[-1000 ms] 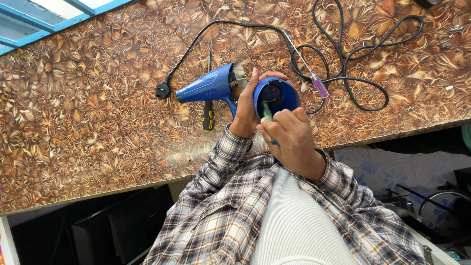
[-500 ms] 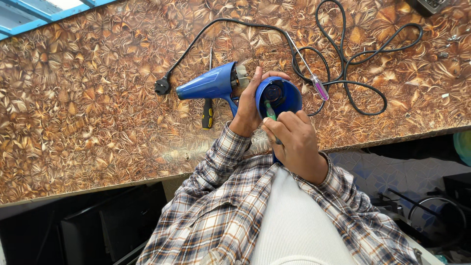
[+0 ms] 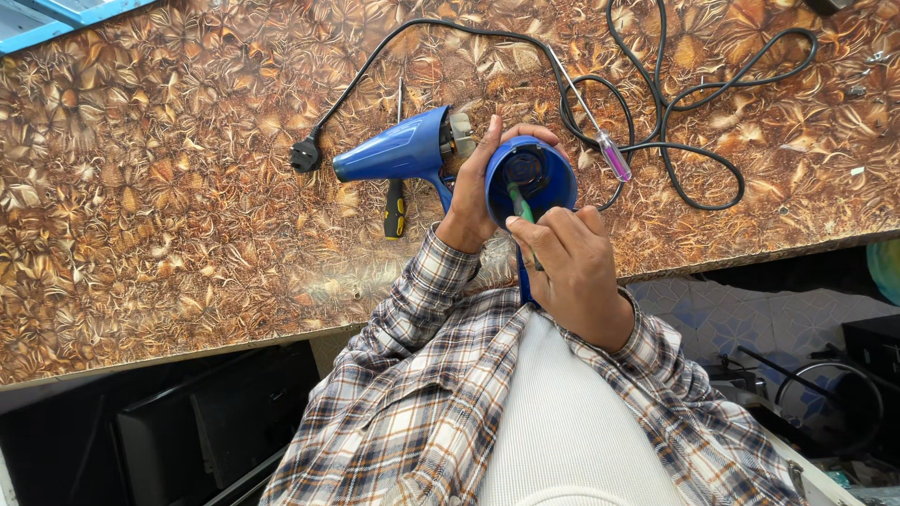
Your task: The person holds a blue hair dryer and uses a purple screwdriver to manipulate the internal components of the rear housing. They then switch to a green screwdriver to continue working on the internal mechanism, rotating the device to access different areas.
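The blue round housing (image 3: 531,175) is held above the bench (image 3: 141,215) edge, open end toward the camera, with dark inner parts visible. The left hand (image 3: 473,192) is closed around its left rim. The right hand (image 3: 572,267) grips a green-handled tool (image 3: 518,201) whose tip enters the opening; the tip itself is hard to make out. Just beside it, the blue dryer body (image 3: 398,150) lies on the bench, partly covering a black-and-yellow screwdriver (image 3: 397,201). A purple-handled screwdriver (image 3: 600,136) rests among the black cord (image 3: 694,141).

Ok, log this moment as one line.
left hand: holds blue dryer shell | right hand: green screwdriver inside shell | dryer body: on table
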